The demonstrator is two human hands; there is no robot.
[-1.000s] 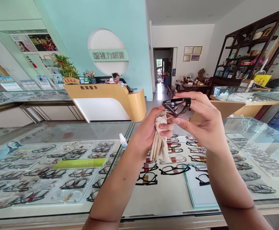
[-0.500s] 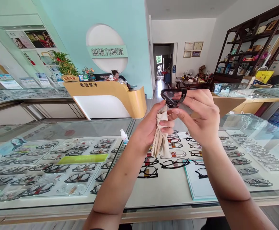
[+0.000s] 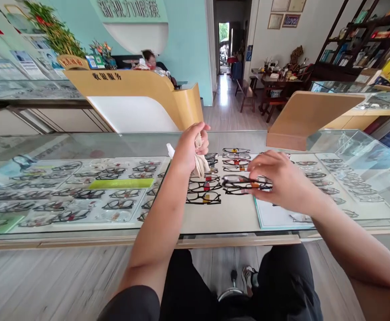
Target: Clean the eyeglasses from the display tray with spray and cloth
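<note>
My left hand [image 3: 191,145] is closed around a beige scalloped-edge cloth [image 3: 201,166], which hangs below the fingers. In my right hand [image 3: 277,180], thumb and fingers pinch dark-framed eyeglasses [image 3: 234,179] low over the glass display counter [image 3: 235,225]; the frames are slightly blurred. Whether they touch the glass I cannot tell. Beneath, inside the case, rows of eyeglasses [image 3: 203,197] show on a pale base. A small white spray bottle [image 3: 170,150] stands just left of my left hand and is partly hidden by it.
A tan board [image 3: 312,118] stands tilted at the counter's far right. Beyond it are a yellow-and-white reception desk [image 3: 131,104] with a person [image 3: 150,60] behind it, and a dark wooden table [image 3: 277,78]. My legs are below the counter's front edge.
My view has tipped downward. The eyeglasses, held up beside the cloth before, have come down toward the counter in my right hand. My hands have moved apart; the left keeps the cloth.
</note>
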